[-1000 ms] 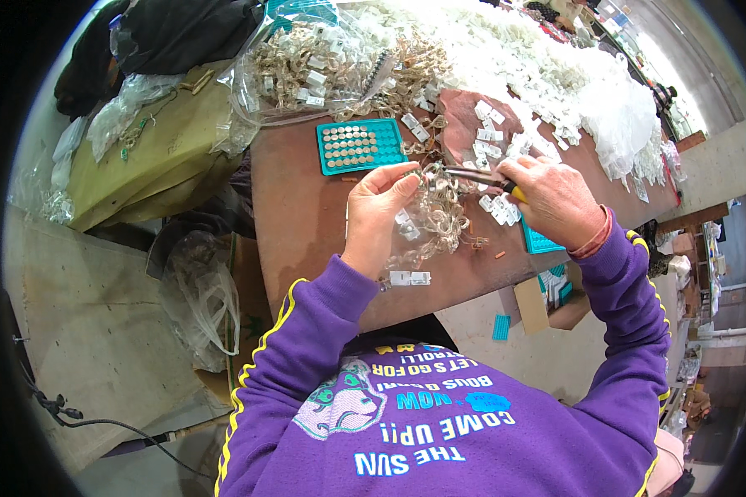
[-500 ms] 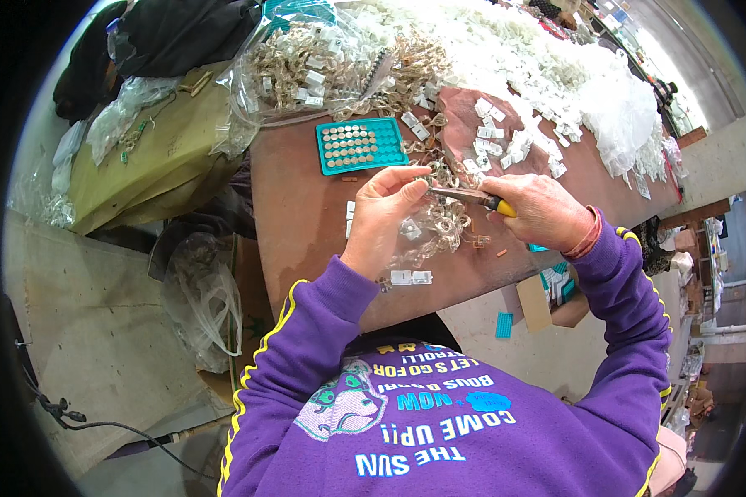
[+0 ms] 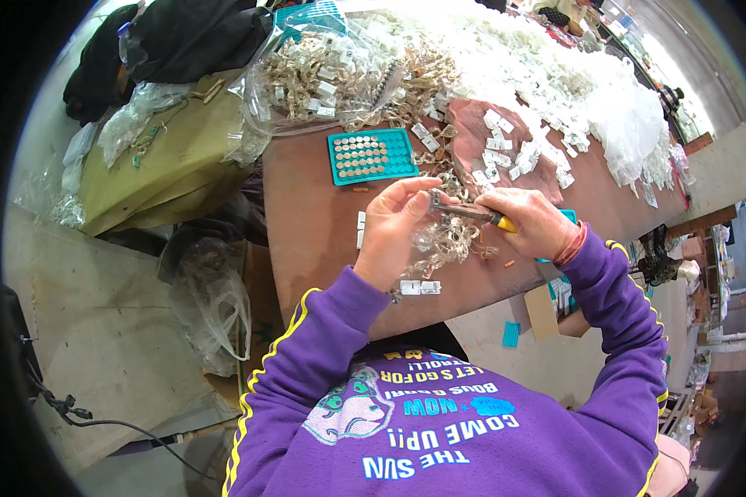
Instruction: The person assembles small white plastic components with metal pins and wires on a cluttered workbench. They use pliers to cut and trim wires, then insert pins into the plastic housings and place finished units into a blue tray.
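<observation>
In my right hand is a pair of pliers with grey metal jaws and a yellow and black handle; the fingers wrap round the handle. My left hand pinches at the tip of the jaws, and what it holds is too small to name. Both hands are raised over the near part of the brown table. Below them lies a tangle of clear, coiled strands. Two small white plastic boxes sit at the near table edge. Left of my left hand, more white pieces are partly hidden.
A teal tray holds rows of round silvery discs. Beyond it bulges a clear bag of coiled strands. White boxes lie on a reddish sheet, beside a large white heap. An open carton stands below the table's right side.
The view has shifted slightly, so the table appears a little farther right and lower. The hands have drawn closer together, and the pliers are still in my right hand.
</observation>
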Demonstrator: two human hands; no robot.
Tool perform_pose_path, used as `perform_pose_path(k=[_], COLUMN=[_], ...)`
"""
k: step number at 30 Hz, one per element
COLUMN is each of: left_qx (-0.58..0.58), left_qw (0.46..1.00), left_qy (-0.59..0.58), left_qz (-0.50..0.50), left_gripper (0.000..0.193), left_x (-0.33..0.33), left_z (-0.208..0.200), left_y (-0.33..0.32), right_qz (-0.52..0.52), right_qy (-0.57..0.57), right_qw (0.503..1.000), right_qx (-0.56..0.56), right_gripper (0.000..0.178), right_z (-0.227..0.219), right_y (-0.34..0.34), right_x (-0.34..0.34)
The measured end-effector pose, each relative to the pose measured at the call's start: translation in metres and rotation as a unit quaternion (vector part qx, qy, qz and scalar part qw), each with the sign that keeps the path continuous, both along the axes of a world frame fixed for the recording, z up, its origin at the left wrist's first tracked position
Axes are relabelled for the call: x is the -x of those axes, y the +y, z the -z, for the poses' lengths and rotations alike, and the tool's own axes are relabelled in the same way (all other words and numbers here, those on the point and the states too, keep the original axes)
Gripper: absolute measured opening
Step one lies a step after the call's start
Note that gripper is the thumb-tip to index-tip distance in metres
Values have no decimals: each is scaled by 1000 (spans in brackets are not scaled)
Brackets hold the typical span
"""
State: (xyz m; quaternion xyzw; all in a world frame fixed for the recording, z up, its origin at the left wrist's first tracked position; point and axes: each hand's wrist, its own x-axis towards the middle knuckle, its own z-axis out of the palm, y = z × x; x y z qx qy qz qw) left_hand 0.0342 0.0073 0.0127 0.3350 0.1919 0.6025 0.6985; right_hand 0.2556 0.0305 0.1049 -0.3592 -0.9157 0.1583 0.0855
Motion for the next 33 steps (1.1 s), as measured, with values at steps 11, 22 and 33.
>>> perform_pose_path(k=[11,22,33], left_qx=[95,-78,-379], left_qw=[991,954,592], left_qy=[6,266,705], left_qz=[-91,-115,-94], left_gripper=[25,40,27], left_x=[-1,6,11], left_z=[5,-17,-19], left_y=[9,17,150], right_qz=[-89,232,378], right_qy=[-2,-96,727], right_qw=[996,961,470], right_qx=[-8,-118,329], right_gripper=[40,22,39], right_z=[-11,10,138], right_y=[-8,-32,-252], right_x=[20,-92,-84])
